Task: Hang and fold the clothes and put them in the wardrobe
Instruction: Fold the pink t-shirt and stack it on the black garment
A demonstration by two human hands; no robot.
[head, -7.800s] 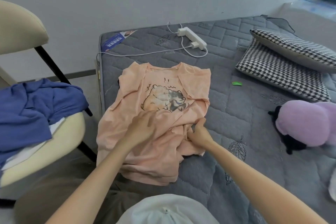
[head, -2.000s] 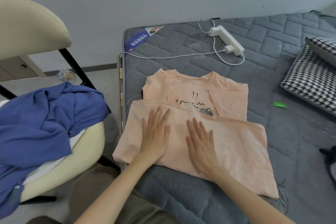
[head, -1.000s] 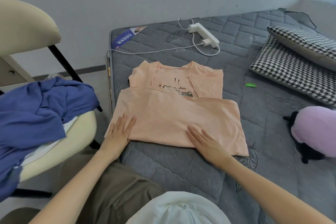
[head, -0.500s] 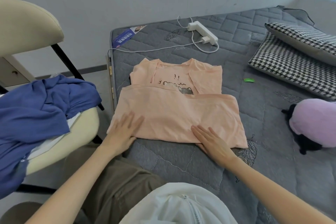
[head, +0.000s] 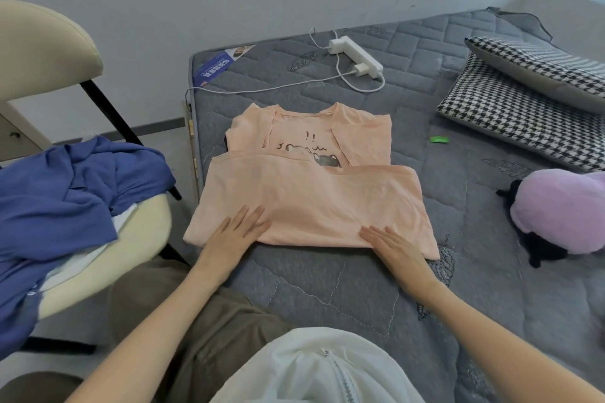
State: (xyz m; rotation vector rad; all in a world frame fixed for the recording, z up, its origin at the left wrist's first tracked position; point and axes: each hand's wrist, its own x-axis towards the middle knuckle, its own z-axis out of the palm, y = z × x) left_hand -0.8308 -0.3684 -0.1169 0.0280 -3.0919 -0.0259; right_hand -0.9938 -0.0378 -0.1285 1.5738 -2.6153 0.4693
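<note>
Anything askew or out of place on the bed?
Peach T-shirt fold is skewed: the folded-over half juts wider than the top, right corner sticking out. A power strip and green scrap lie on the mattress.

I'm seeing bare mattress (head: 327, 281) lying open near and right of the shirt (head: 311, 206). A power strip (head: 357, 56) and cable (head: 278, 86) are crossing the far side. Pillows (head: 523, 108) and a plush (head: 563, 213) are crowding the right, and a chair (head: 144, 232) is blocking the left.
</note>
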